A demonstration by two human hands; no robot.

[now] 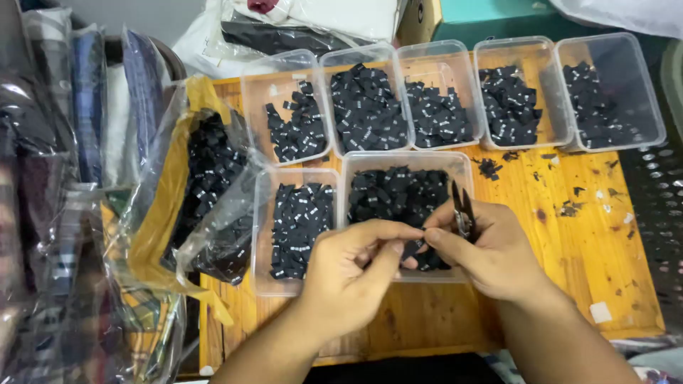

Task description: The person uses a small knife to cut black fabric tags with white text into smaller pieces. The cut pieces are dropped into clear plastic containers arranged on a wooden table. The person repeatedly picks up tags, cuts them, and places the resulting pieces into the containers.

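Observation:
My left hand (pixel 348 267) and my right hand (pixel 491 249) meet over a clear plastic tub (pixel 405 160) filled with small black fabric labels. Thumb and forefinger of both hands pinch one small black label (pixel 420 244) between them. My right hand also holds a pair of small black thread snips (pixel 462 210), blades pointing up and away from me. Beside it on the left stands another clear tub (pixel 267 235) of the same black labels.
Five more clear tubs (pixel 498 50) of black labels line the far edge of the wooden table (pixel 590 242). A plastic bag (pixel 206 178) of labels lies at the left. Black scraps litter the right side. Bagged garments are stacked at far left.

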